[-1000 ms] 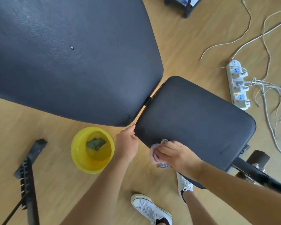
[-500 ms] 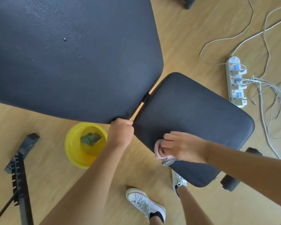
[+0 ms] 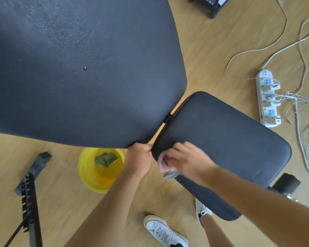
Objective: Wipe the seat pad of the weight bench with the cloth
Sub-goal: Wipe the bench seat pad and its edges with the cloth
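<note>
Right hand (image 3: 184, 159) and cloth (image 3: 165, 166) now nearer seat pad (image 3: 230, 139) corner.

cloth at the seat pad's corner

the right hand (image 3: 187, 161) presses a pink cloth (image 3: 165, 167) against the near corner of the seat pad (image 3: 227, 138). the left hand (image 3: 139, 157) grips that corner's edge. a yellow bowl (image 3: 89, 177) holding a green rag (image 3: 106, 159) sits on the floor (image 3: 212, 59) nearby.

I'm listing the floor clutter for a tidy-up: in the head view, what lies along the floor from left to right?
Black notched bar → yellow basin holding a green rag → white shoe → power strip → loose white cables.
</note>
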Motion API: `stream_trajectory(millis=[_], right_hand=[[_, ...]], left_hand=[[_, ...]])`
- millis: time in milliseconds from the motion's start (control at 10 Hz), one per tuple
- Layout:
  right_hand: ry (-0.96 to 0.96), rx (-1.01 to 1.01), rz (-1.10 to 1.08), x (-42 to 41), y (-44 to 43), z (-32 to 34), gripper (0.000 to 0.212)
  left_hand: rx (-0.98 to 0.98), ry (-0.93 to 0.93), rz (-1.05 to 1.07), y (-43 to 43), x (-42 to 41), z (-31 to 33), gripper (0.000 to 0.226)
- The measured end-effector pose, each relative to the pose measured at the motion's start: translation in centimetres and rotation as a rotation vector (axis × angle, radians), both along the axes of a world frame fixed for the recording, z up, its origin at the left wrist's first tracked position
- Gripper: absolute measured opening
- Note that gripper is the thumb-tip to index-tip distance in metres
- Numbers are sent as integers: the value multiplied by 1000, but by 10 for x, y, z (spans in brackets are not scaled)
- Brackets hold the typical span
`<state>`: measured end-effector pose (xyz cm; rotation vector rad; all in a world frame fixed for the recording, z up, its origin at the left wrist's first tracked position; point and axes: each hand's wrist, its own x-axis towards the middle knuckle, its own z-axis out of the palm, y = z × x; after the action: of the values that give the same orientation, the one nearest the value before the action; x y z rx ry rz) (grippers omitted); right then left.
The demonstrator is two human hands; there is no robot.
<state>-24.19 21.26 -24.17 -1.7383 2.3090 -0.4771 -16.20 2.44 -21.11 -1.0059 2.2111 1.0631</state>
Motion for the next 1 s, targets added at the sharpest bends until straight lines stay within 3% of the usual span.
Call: stream_trajectory(millis=[100, 200, 300, 400, 500, 600, 700, 800, 900, 1000], right_hand=[[97, -21, -582, -86, 9, 7, 7], [-90, -36, -903, -86, -21, 20, 7], [-288, -67, -435, -33, -25, 19, 12], [-24, 16, 86, -31, 19, 15, 23], [37, -44, -301, -87, 85, 14, 11], [-61, 3, -1002, -67, 121, 20, 11], [-301, 5, -825, 36, 121, 31, 18], [-248, 43, -69, 59, 155, 41, 18], [-92, -17, -163, -4, 206, 24, 20], [-140, -64, -1038, -25, 214, 19, 12]], left_hand=[[27, -83, 95, 3, -12, 2, 27], [51, -178, 245, 3, -21, -1, 28], [93, -193, 269, -2, -19, -6, 22], [141, -186, 257, -9, -12, -15, 32], [147, -208, 232, -11, -12, -14, 29], [107, -208, 231, -7, -14, -7, 15], [75, -214, 202, -1, -15, 4, 32], [57, -243, 208, 5, -17, 5, 51], [-16, -239, 261, 12, -22, 4, 38], [-10, -253, 347, 12, -23, 0, 67]])
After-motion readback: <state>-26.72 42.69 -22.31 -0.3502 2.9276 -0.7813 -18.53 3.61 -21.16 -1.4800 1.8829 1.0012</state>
